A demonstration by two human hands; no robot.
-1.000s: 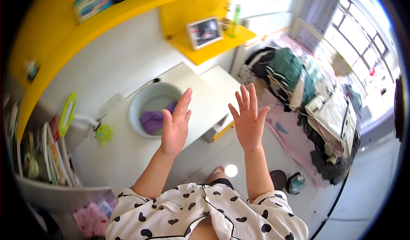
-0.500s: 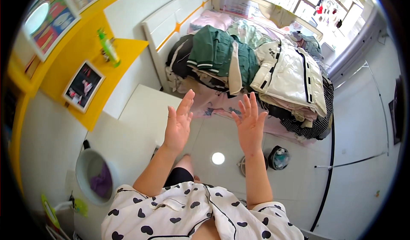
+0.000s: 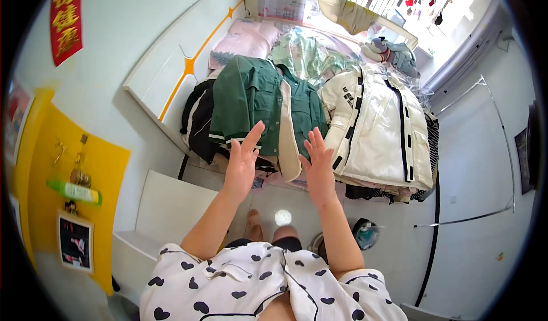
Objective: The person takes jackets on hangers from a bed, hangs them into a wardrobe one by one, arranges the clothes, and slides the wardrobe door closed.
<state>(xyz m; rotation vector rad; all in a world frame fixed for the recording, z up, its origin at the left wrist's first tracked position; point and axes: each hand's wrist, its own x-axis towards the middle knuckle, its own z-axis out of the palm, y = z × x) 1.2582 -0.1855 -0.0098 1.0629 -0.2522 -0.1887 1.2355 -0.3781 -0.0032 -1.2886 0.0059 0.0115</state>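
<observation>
Green jacket (image 3: 248,95): long axis near-to-far, hem nearest. Left hand (image 3: 241,171), right hand (image 3: 319,169): grip apart.

Green jacket (image 3: 242,95) and white coat (image 3: 374,129), side by side on the bed (image 3: 171,63).
The jacket, button-fronted with white-striped trim at one cuff, lies on the left, slightly rumpled, a long cream panel hanging along its front; the coat, puffy and glossy with black front bands, lies spread flat over other clothes (image 3: 371,193), hem toward the near edge.
</observation>
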